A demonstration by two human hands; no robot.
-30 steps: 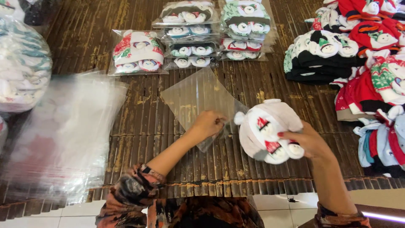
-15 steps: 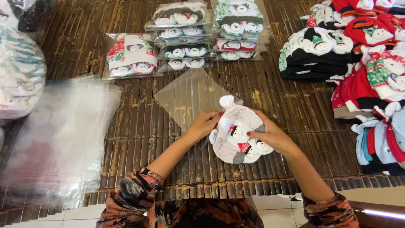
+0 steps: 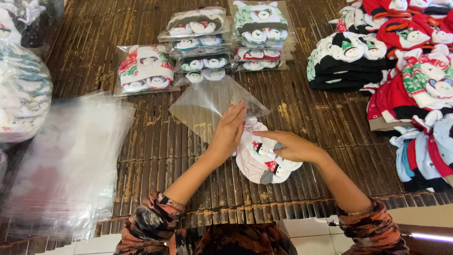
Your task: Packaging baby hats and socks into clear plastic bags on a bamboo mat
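Dark slatted bamboo tabletop (image 3: 141, 141) filling most of the frame, worn yellowish patches on the slats, pale tiled floor (image 3: 311, 226) along the bottom edge, bright strip of light (image 3: 432, 237) at lower right, even light overall

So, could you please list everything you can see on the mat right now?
clear plastic bag: one, transparent, centre, under the left hand
folded baby hat: one, white with red and grey figures, at the bag's mouth
packed hat bags: several, stacked at the top centre
empty bag stack: one pile, clear, left
loose hats: many, red, black, green, blue, right
bagged bundle: one, far left
slatted mat: one, brown
left hand: on the bag
right hand: on the hat
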